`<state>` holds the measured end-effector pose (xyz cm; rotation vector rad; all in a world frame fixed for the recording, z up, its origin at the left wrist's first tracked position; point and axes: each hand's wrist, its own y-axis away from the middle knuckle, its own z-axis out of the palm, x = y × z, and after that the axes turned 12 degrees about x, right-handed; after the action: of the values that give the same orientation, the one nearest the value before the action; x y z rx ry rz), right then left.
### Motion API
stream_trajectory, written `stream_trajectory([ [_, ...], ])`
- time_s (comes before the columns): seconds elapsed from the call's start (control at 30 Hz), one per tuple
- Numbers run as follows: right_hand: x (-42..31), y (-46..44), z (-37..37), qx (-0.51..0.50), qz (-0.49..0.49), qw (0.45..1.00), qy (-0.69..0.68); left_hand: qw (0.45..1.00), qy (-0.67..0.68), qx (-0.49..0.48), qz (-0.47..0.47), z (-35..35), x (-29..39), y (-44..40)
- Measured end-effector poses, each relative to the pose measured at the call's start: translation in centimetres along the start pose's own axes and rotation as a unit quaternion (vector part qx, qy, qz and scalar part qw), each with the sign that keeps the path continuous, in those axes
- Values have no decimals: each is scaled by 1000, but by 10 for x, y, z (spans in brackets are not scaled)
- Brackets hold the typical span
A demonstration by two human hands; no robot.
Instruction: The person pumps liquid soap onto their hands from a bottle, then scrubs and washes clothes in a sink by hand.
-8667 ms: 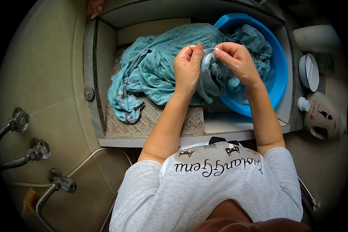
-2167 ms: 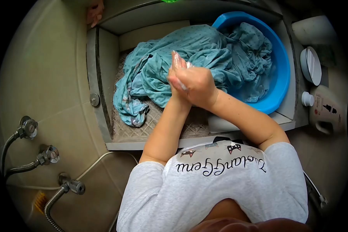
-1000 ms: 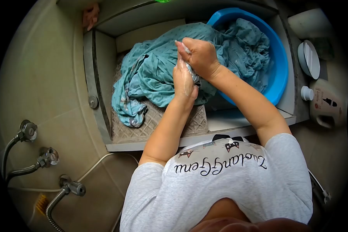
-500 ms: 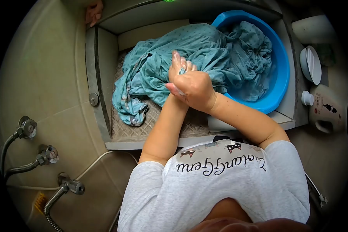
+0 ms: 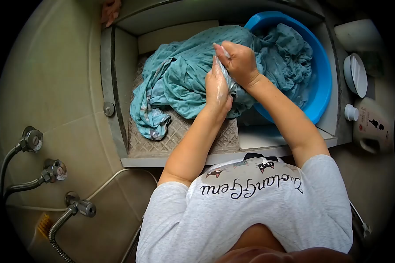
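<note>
Wet teal dotted cloth lies bunched across the sink floor, and part of it rests in a blue basin at the right. My left hand, foamy along its back, is wrapped on a fold of the cloth. Just above and to its right, my right hand is closed in a fist on the same soapy fold, with foam by the thumb. The stretch of cloth between the hands looks pale and twisted; the fingers' undersides are hidden.
The sink's front rim runs before my body. To the right are a white bowl, a detergent bottle with a white cap and a pale container. Valves and hoses line the left wall; a yellow brush is lower left.
My right hand has moved up and away from my left wrist, where it was bent over half a second ago. Both hands still grip the cloth fold. The view has shifted slightly.
</note>
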<state>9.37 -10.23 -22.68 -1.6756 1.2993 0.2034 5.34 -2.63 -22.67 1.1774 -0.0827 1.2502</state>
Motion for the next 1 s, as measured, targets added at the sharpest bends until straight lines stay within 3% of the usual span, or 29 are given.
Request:
stream_trajectory([
  [0.1, -28, 13, -4, 12, -34, 997, -63, 997, 58, -30, -29, -19, -4, -8],
  [0.17, -60, 28, -16, -5, -125, 988, -88, 976, 124, -178, -7, -46, -24, -44],
  [0.2, -50, 30, -10, 20, -114, 989, -93, 956, 155, -250, -2, -60, -34, -62],
  [0.23, -33, 28, -1, 46, -104, 989, -98, 987, 68, -144, 26, -44, -22, -37],
  [0.27, -21, 16, 1, 15, -42, 994, -96, 997, 49, -14, -52, -15, -3, -4],
  [0.3, -13, 3, 0, 15, -4, 999, -40, 999, -4, -1, -45, -1, 11, 9],
  [0.4, 6, -10, -2, -35, 35, 998, -31, 995, 45, -85, -30, -2, 8, 0],
  [0.47, 8, -13, -3, -114, 130, 982, -72, 983, 93, -115, -107, -7, 15, 0],
  [0.5, 7, -15, -5, -116, 130, 982, -74, 983, 95, -112, -106, -10, 17, -3],
  [0.57, 4, -20, -17, -141, 334, 885, -292, 985, -33, -170, -19, -16, 17, -10],
  [0.63, 8, -24, -33, -168, 332, 880, -295, 987, -21, -154, -27, -14, 22, -9],
  [0.7, 14, -24, -45, -238, 288, 903, -211, 992, 31, -124, -1, -13, 25, -10],
  [0.73, 11, -26, -54, -309, 301, 875, -220, 991, 46, -129, 6, -14, 26, -12],
  [0.87, 21, -10, -60, -275, 358, 817, -359, 989, 32, -147, 5, -16, 30, -14],
  [1.0, 23, 1, -57, -234, 362, 805, -407, 990, -9, -135, 31, -17, 26, -15],
])
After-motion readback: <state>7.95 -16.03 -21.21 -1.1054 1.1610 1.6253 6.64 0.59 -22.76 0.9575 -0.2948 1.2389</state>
